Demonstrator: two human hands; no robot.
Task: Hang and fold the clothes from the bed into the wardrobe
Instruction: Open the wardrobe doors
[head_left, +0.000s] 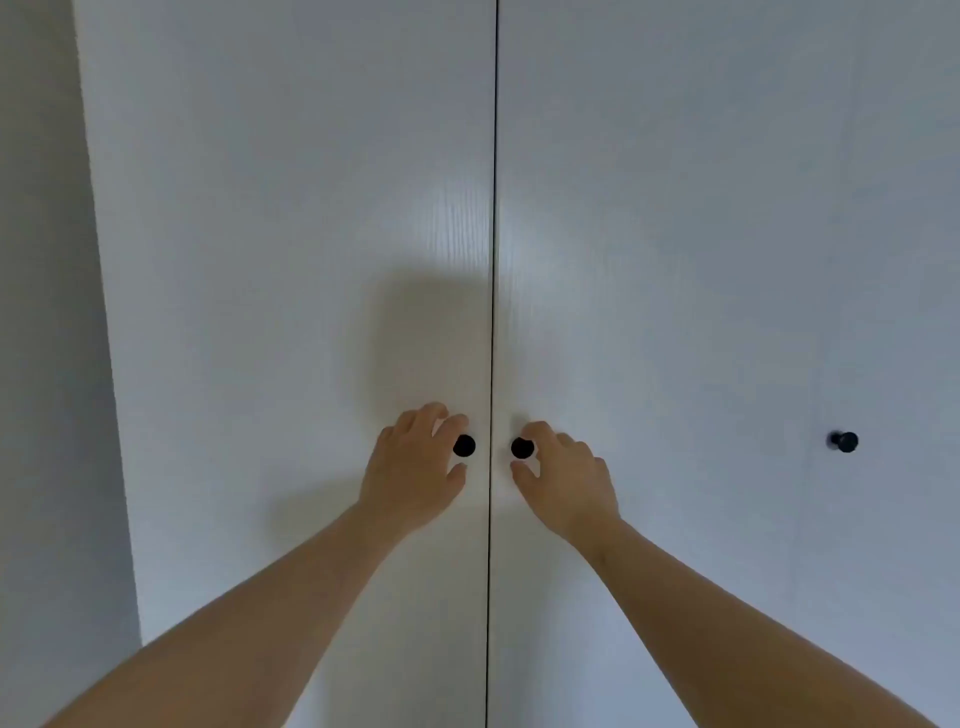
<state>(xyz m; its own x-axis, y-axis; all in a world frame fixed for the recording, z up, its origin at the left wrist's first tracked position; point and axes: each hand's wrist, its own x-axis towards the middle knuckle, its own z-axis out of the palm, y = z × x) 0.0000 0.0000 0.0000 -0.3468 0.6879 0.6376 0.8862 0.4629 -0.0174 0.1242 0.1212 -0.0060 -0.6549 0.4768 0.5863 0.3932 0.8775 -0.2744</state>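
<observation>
Wardrobe (291, 208) white, closed; left hand (415, 462) fingers curl round left knob (464, 446), right hand (563, 478) fingers round right knob (522, 448)

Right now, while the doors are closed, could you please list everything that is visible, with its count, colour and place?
wardrobe doors: two, white, closed; they fill most of the view and meet at a dark seam in the middle.
knobs: three, black; one on each side of the seam, the third far to the right.
wall: one, pale grey; a strip along the left edge.
left hand: one, bare; at the knob left of the seam, fingers above it and thumb below. Whether it grips the knob cannot be told.
right hand: one, bare; at the knob right of the seam, placed likewise.
</observation>
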